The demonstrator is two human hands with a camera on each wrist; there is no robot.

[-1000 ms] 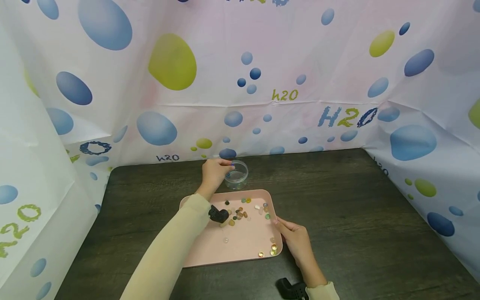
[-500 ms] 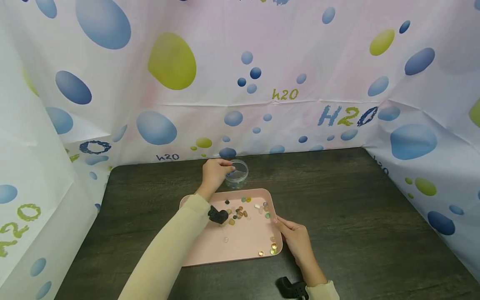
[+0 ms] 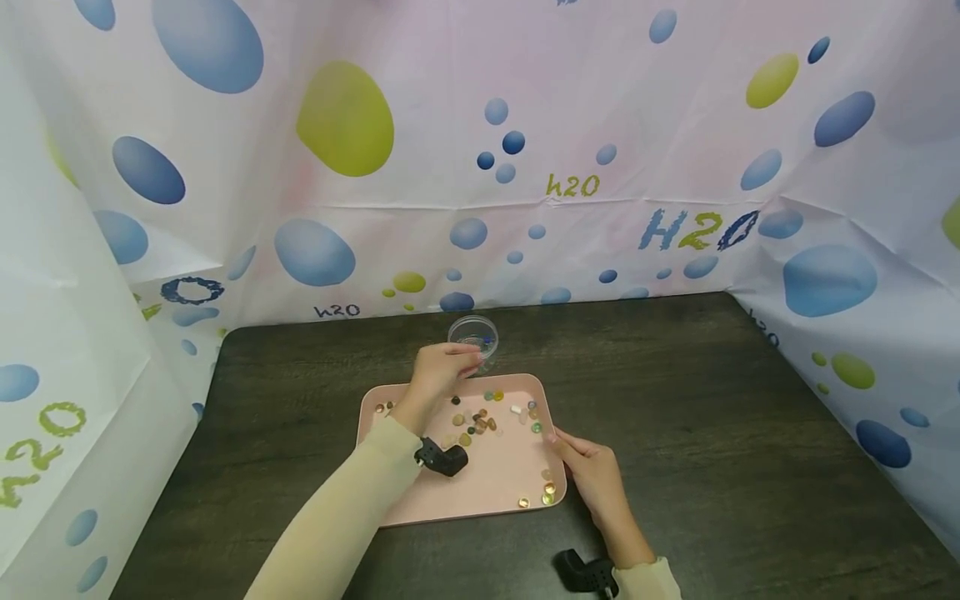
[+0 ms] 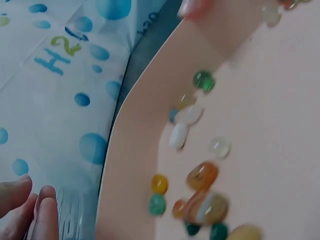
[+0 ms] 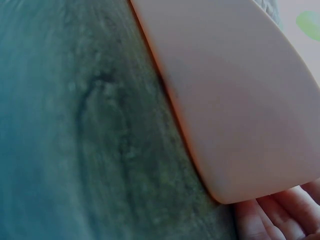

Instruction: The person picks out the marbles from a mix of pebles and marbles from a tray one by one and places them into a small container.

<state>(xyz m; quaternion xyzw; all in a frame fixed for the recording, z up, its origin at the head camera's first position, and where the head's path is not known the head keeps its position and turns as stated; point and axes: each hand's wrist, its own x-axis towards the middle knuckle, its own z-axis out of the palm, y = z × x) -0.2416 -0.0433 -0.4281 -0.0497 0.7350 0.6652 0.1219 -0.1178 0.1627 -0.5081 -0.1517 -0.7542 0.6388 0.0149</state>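
Note:
My left hand (image 3: pixel 438 375) hovers over the tray's far edge, in front of a clear round container (image 3: pixel 465 320). Its thumb and fingers (image 4: pixel 46 212) are near each other with nothing visible between them. Inside the container a small blue piece (image 3: pixel 487 340) shows. The pink tray (image 3: pixel 495 483) carries several small stones and glass beads, among them a green bead (image 4: pixel 204 80), a white piece (image 4: pixel 178 135) and a brown-orange stone (image 4: pixel 202 175). My right hand (image 3: pixel 597 479) grips the tray's right edge, thumb at the rim and fingers (image 5: pixel 295 207) under the wall.
Dark wood-grain table (image 3: pixel 712 450) surrounds the tray. A patterned white sheet (image 3: pixel 420 125) hangs behind and along both sides. Gold-toned beads (image 3: pixel 549 492) lie in the tray's near right corner, brown ones (image 3: pixel 384 407) at its far left.
My left hand has come back from over the container toward the tray and let go of a blue piece, now seen inside the container. The right hand stays on the tray.

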